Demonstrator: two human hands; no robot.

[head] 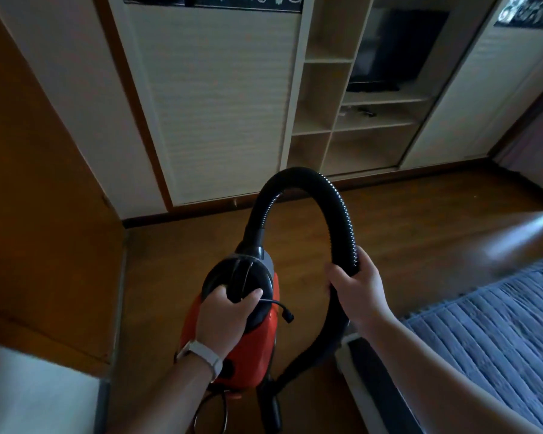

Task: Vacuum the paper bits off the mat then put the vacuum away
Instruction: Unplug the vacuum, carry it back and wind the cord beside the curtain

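Left grip: vacuum; right grip: hose

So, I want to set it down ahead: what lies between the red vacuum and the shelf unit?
Head view: only bare wooden floor between vacuum and shelf unit, with the black hose arching over it.

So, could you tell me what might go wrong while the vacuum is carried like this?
A loose cable end sticks out beside the left hand gripping the vacuum, and a cord loop hangs underneath; either might snag or trip. The hose arcs wide from the right hand, so it could knock the cabinet ahead.
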